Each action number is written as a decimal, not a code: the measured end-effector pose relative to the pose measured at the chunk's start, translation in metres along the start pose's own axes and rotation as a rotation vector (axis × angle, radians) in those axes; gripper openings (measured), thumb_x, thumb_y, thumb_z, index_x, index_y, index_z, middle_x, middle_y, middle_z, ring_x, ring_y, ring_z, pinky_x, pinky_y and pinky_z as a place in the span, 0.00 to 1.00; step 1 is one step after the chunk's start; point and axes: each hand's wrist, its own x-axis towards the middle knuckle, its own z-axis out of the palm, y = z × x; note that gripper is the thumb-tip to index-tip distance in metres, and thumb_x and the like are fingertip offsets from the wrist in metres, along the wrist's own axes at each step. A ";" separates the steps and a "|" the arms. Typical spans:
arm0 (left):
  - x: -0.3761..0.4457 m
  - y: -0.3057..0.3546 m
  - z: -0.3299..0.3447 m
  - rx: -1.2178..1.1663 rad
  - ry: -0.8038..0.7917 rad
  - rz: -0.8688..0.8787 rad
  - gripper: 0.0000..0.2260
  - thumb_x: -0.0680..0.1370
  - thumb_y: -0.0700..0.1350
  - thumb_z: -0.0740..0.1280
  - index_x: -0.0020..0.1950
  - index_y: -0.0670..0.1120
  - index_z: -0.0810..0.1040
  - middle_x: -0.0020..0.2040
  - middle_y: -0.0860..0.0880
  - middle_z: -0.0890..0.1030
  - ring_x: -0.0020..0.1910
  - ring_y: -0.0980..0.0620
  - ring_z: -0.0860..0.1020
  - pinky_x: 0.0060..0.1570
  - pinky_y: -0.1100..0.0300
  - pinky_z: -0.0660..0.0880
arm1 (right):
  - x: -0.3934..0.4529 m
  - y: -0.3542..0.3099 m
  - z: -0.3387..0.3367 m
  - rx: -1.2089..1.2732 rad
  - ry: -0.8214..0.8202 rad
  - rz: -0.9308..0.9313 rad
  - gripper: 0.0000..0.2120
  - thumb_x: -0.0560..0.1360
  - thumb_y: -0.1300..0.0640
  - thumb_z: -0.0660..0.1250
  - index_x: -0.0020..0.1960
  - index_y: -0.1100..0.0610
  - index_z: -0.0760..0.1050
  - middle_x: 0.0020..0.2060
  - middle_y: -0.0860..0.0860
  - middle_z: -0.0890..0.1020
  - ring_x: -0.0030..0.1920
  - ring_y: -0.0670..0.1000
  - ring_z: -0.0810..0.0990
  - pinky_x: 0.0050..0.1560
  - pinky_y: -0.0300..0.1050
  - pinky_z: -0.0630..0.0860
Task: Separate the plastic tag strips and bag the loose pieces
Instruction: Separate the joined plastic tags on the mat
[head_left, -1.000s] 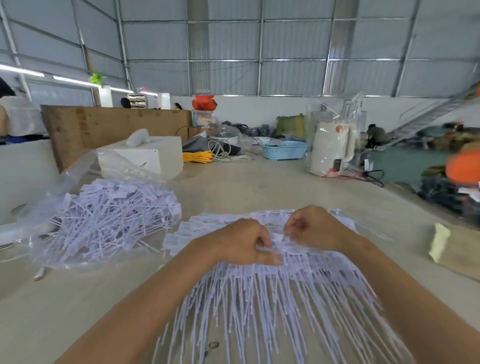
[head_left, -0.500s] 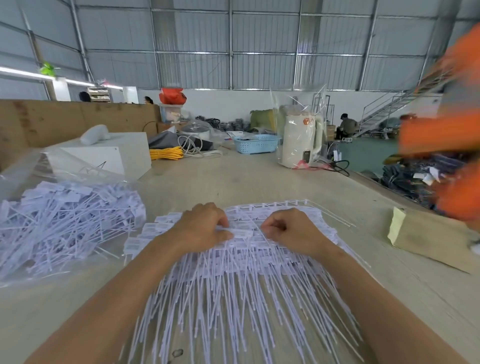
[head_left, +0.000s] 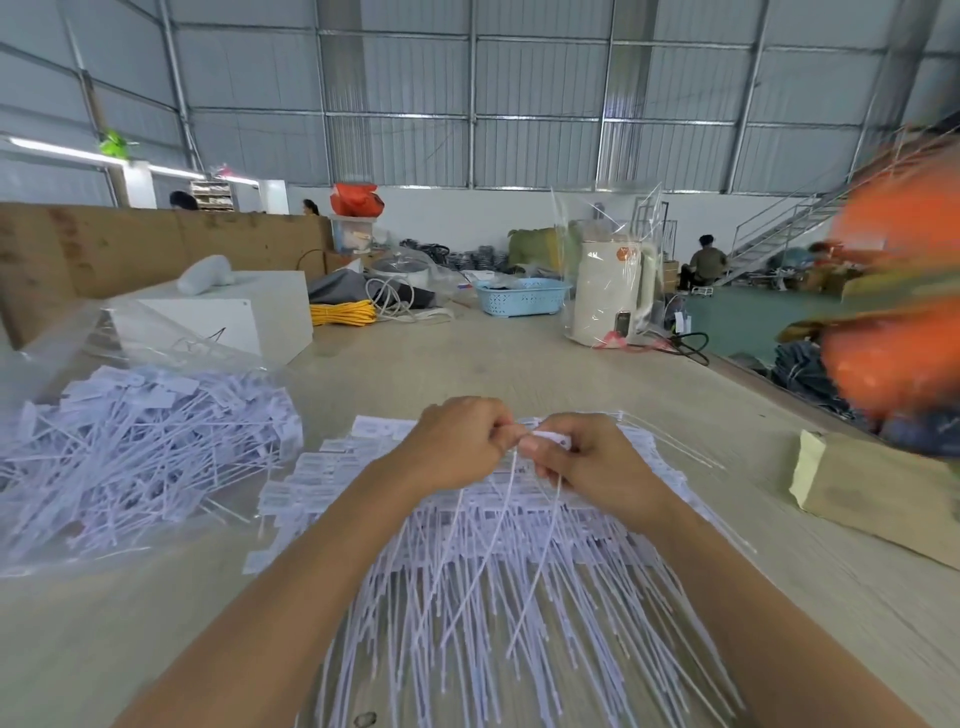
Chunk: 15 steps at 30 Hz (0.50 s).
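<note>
Above tag pile (head_left: 519, 571): left hand (head_left: 457, 441), right hand (head_left: 592, 462) pinch-grip tag strip (head_left: 550, 439).

Tag strips (head_left: 498, 587) thin matt white plastic; bag (head_left: 72, 535) clear glossy film; table (head_left: 857, 618) pale matt wood.

White tag strips (head_left: 498, 561) fan across the counter at 6 o'clock; loose tags (head_left: 135, 441) fill a clear bag (head_left: 62, 353) at 9 o'clock.

A wrapped kettle (head_left: 613, 291) stands right of a blue basket (head_left: 522, 296).
</note>
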 end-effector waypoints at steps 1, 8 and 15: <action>-0.001 0.000 0.004 -0.026 -0.010 -0.024 0.14 0.81 0.50 0.59 0.41 0.44 0.76 0.38 0.46 0.77 0.42 0.44 0.75 0.45 0.54 0.68 | 0.000 0.001 -0.001 -0.005 0.019 -0.009 0.15 0.76 0.57 0.66 0.37 0.67 0.77 0.25 0.49 0.76 0.23 0.42 0.71 0.29 0.32 0.66; -0.008 0.006 0.019 -0.469 0.009 -0.259 0.18 0.80 0.48 0.61 0.32 0.42 0.69 0.31 0.45 0.69 0.32 0.49 0.68 0.37 0.58 0.64 | 0.000 0.008 0.001 0.004 -0.008 -0.011 0.14 0.77 0.61 0.65 0.40 0.73 0.76 0.24 0.54 0.73 0.20 0.42 0.67 0.24 0.30 0.63; -0.009 0.013 0.010 -0.677 -0.025 -0.370 0.19 0.79 0.42 0.64 0.28 0.42 0.68 0.26 0.46 0.68 0.26 0.49 0.65 0.36 0.59 0.62 | 0.002 0.010 0.004 -0.082 0.049 -0.109 0.10 0.75 0.66 0.67 0.35 0.61 0.78 0.26 0.45 0.73 0.27 0.41 0.69 0.32 0.33 0.66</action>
